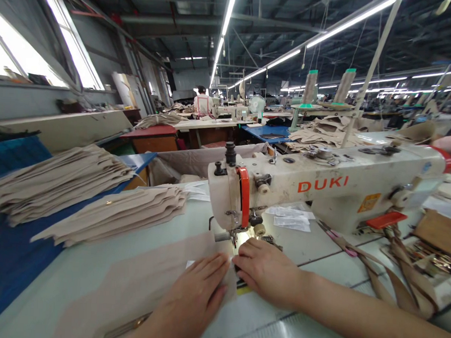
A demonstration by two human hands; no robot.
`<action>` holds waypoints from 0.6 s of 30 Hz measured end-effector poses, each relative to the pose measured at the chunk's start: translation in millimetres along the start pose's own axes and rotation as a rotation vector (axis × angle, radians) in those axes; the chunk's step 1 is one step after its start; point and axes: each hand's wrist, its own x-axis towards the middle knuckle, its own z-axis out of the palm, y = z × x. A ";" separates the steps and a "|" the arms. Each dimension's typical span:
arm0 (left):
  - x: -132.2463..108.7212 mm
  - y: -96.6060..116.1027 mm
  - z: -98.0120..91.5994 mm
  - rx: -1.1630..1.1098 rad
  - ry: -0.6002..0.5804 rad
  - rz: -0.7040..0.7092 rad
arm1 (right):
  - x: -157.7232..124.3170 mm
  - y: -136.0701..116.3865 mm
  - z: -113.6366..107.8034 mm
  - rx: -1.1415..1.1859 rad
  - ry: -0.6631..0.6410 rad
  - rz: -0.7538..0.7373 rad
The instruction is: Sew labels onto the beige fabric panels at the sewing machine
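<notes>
While the left hand [196,291] is lying palm down on the cloth [129,282], its fingers are extending nearly straight and pointing toward the needle area; they are pressing flat and are not closing around anything. The right hand [269,267] is resting just right of the needle area, with its fingers bending and lying close together. Its fingertips are facing those of the left hand across a narrow gap; whether they are gripping the cloth edge, one cannot tell.

The cloth is lying flat on the table [177,229], left of the machine [254,190], with its right end reaching the needle area. A white label [190,263] is showing beside the left fingers. A lamp is lighting the needle area.

On the table, a stack [125,214] of cut pieces is lying beyond the cloth, and a larger stack [54,180] is sitting farther left on a blue surface [24,254]. White slips [291,218] are lying behind the right hand. Scissors [335,235] and straps [404,279] are lying to the right.
</notes>
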 end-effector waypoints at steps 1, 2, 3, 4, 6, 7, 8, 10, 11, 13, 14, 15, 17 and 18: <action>3.1 -0.5 1.3 0.000 -0.005 -0.008 | 1.0 2.2 0.5 -0.005 0.003 -0.012; 6.2 -1.0 2.4 0.002 -0.008 -0.014 | 1.8 4.3 1.4 -0.007 0.012 -0.019; 9.1 -1.6 3.5 0.004 -0.009 -0.016 | 2.3 6.2 2.7 -0.007 0.021 -0.019; 11.8 -2.2 4.6 0.007 -0.008 -0.017 | 2.5 7.9 4.3 -0.005 0.029 -0.011; 16.3 -3.4 6.5 0.010 -0.006 -0.017 | 2.4 10.9 8.0 0.002 0.038 0.015; 18.1 -4.1 7.4 0.009 -0.005 -0.019 | 2.1 12.3 9.8 0.004 0.038 0.028; 19.7 -4.7 8.2 0.006 -0.004 -0.025 | 1.9 13.6 11.5 0.004 0.041 0.039; 22.2 -5.8 9.5 -0.004 0.004 -0.036 | 1.4 15.9 14.4 0.003 0.054 0.059; 23.2 -6.3 9.9 -0.009 0.010 -0.036 | 1.2 16.9 15.5 0.001 0.063 0.067; 25.1 -6.9 10.6 -0.015 0.023 -0.032 | 1.0 18.4 17.1 0.002 0.078 0.072; 25.9 -7.0 10.8 -0.014 0.029 -0.026 | 1.1 18.9 17.6 0.002 0.080 0.070; 26.7 -7.1 11.0 -0.008 0.032 -0.021 | 1.2 19.2 18.0 -0.001 0.079 0.067; 28.1 -7.3 11.7 0.005 0.029 -0.013 | 1.9 19.6 18.5 -0.007 0.065 0.065; 28.6 -7.5 12.1 0.012 0.030 -0.012 | 2.3 19.6 18.7 -0.010 0.057 0.070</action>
